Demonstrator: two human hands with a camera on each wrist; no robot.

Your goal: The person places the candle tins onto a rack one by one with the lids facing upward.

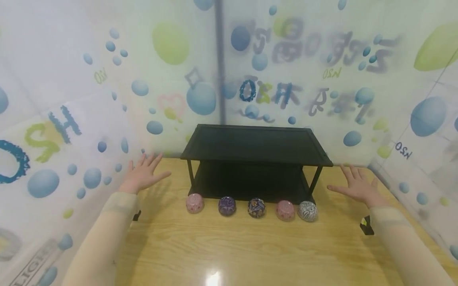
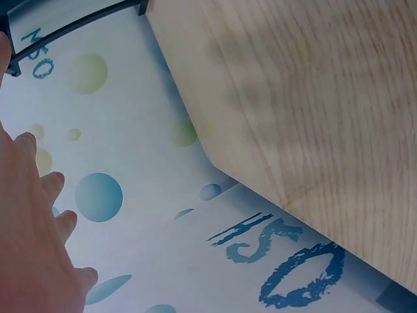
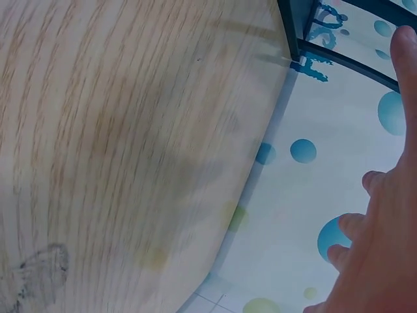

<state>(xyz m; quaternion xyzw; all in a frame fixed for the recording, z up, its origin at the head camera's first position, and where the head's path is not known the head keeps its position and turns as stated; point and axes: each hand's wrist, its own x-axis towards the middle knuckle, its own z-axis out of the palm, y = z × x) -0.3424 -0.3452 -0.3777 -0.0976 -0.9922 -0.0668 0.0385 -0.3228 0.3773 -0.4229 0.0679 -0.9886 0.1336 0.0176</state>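
Landmark: black two-tier shelf (image 1: pixel 255 143), standing on the wooden table (image 1: pixel 171 248). Left hand (image 1: pixel 142 176) raised over the table, left of the shelf; fingers spread apart. Right hand (image 1: pixel 358 186) likewise to the shelf's right, fingers apart. Five round tins in a row along the shelf's front: pink tin (image 1: pixel 195 203) near its left front leg, then purple tin (image 1: pixel 227 206), dark patterned tin (image 1: pixel 256 207), second pink tin (image 1: pixel 285 210), and black-and-white tin (image 1: pixel 308 211) near its right front leg. Spotted wall (image 1: pixel 179 79) behind the shelf.

Small screened booth: bubble-print sheets (image 1: pixel 171 43) on three sides, wood-grain table (image 1: pixel 229 248) inside.
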